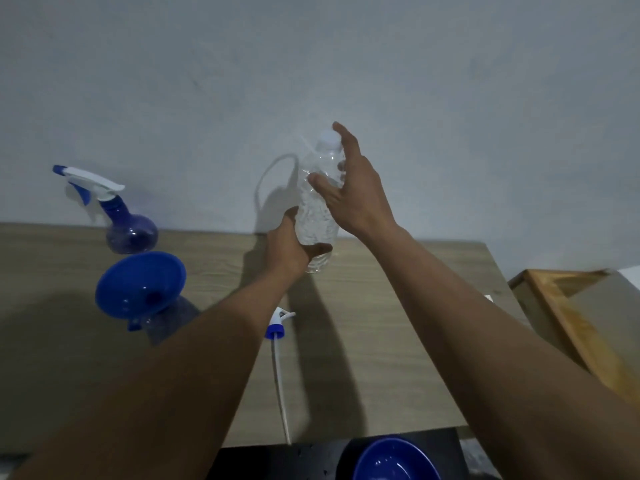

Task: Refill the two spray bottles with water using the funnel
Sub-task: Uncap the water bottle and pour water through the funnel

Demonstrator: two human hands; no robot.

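While both hands meet at the water bottle, the items stand as follows.

Left hand (289,247): wrapped around the lower body of the clear plastic water bottle (317,202), holding it upright above the far edge of the surface (398,323).
Right hand (349,188): fingers spread, unclenched, resting against the bottle's upper part just below its white cap (329,139).
Capped spray bottle (130,226): blue, round-bodied, white-and-blue trigger head fitted, standing at the far left by the wall.
Open spray bottle (173,322): near left, mostly hidden under the funnel.
Funnel (138,284): blue, seated in the open bottle's neck, tilted toward the camera.
Detached trigger head (277,327): lying on the surface between the forearms, dip tube pointing at the near edge.
Blue bowl (394,460): at the bottom edge, on a dark ledge.
Wooden frame (571,327): right of the surface.
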